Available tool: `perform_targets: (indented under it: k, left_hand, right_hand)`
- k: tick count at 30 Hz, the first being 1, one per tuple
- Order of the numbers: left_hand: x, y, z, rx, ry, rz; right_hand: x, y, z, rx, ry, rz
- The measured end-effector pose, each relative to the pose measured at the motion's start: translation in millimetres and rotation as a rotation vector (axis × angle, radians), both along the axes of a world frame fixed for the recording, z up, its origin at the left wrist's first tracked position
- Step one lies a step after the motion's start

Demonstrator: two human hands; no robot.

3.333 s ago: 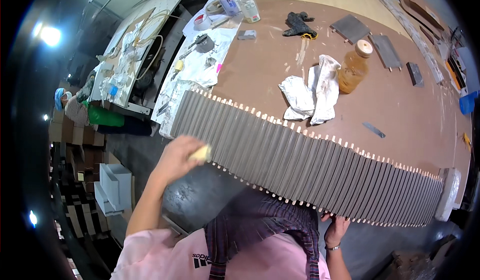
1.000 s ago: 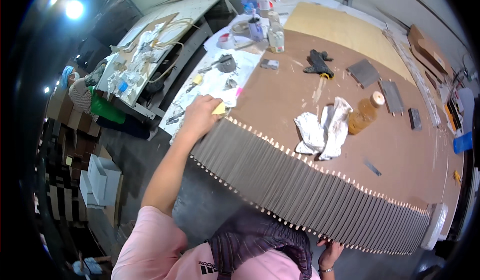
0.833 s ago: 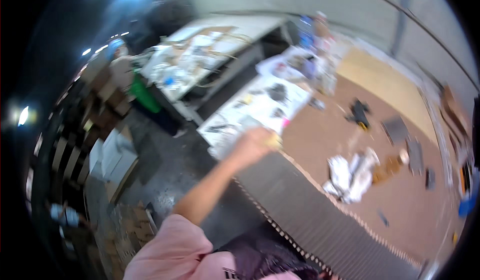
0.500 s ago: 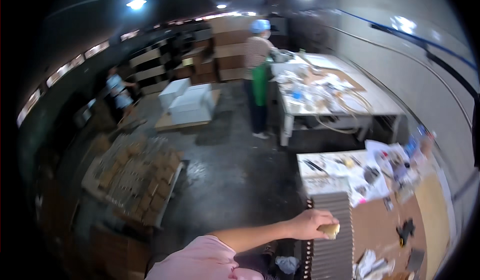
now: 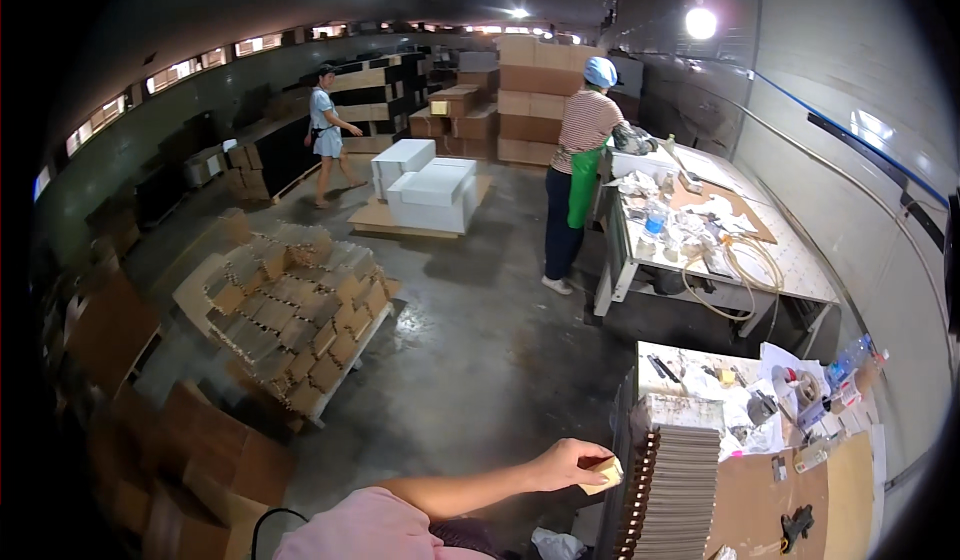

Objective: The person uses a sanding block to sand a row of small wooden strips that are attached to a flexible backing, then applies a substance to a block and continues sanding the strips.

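Observation:
My left hand (image 5: 575,466) reaches in from the lower edge on a bare forearm with a pink sleeve. Its fingers are closed around a small pale yellow block (image 5: 604,476), which may be a sponge. The hand is just left of a row of grey-brown strips (image 5: 680,490) packed side by side on the near table, apart from them. My right hand is out of sight. On the brown board (image 5: 765,500) beside the strips lies a black clamp-like tool (image 5: 797,528).
Papers, tape and bottles (image 5: 850,360) clutter the near table's far end. Beyond, a person in a green apron (image 5: 580,190) stands at a white table (image 5: 800,250). Another person (image 5: 325,125) is back left. A pallet of brown pieces (image 5: 290,310) and white boxes (image 5: 435,195) stand on the floor.
The view has swung left. My left hand, with the yellow block, has gone from above the strips to their left side. The person at back left appears in a changed pose.

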State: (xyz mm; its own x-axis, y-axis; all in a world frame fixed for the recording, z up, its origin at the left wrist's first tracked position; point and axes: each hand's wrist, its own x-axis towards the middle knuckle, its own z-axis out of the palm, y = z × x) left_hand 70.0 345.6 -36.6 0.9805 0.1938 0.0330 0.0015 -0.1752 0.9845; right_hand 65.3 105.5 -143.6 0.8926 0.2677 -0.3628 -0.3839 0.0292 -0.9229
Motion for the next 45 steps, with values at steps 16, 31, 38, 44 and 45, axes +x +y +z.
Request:
perform_targets:
  k: [16, 31, 38, 44, 45]
  left_hand:
    - [32, -4, -16, -0.169, 0.107, -0.243]
    - [56, -59, -25, -0.386, 0.192, -0.391]
    - [130, -45, -4, -0.242, 0.193, -0.457]
    - [209, -68, 14, -0.128, 0.084, -0.721]
    - [220, -68, 14, -0.054, 0.061, -0.78]
  right_hand:
    - [-25, -63, -14, -0.037, 0.093, -0.406]
    - [-123, -166, -47, 0.101, 0.211, -0.899]
    - [-173, -184, -71, 0.415, 0.282, -1.249]
    - [-160, -150, -43, 0.111, 0.281, -1.596]
    - [-151, -145, -35, -0.014, 0.307, -1.644]
